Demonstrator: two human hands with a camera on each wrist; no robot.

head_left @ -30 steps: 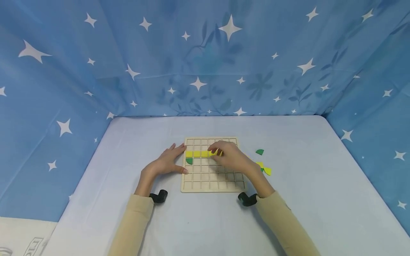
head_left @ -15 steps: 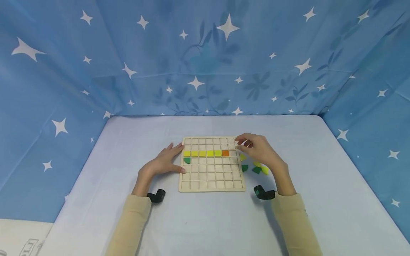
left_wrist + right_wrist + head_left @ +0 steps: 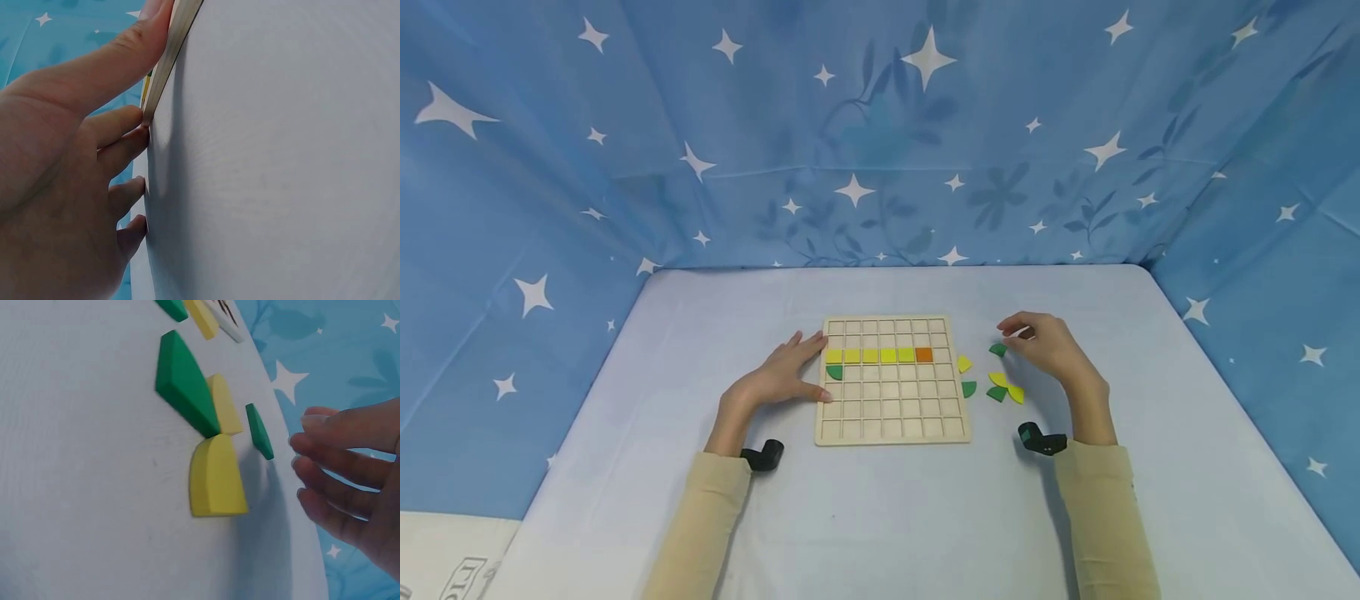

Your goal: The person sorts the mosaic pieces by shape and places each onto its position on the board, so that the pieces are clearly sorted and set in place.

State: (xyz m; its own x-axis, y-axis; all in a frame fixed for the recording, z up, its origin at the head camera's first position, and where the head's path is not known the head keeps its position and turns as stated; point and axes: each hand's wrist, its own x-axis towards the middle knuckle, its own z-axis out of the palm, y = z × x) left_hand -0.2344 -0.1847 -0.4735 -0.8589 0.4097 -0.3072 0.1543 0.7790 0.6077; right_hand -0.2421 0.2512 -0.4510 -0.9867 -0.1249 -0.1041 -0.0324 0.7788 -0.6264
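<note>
A wooden grid board (image 3: 895, 425) lies on the table with a row of yellow squares (image 3: 870, 356) ending in an orange square (image 3: 924, 355). Under the row's left end sits a green quarter-circle piece (image 3: 835, 372). My left hand (image 3: 778, 375) rests at the board's left edge, thumb and fingers spread; the left wrist view shows its thumb (image 3: 134, 47) against the rim. To the right of the board, my right hand (image 3: 1048, 346) hovers by a loose green quarter-circle piece (image 3: 997, 350), fingers loosely bent. In the right wrist view its fingers (image 3: 337, 462) hold nothing and are apart from that piece.
Between board and right arm lie more loose pieces: a yellow one (image 3: 964, 363) and a green one (image 3: 969, 389) close to the board's edge, and a small cluster with a yellow piece (image 3: 1016, 393) and a green piece (image 3: 996, 393). A blue star-patterned curtain (image 3: 880, 133) stands behind the table.
My right hand has moved right, off the board to the loose green piece, uncovering the row's right end with the orange square. The left hand has stayed at the board's edge.
</note>
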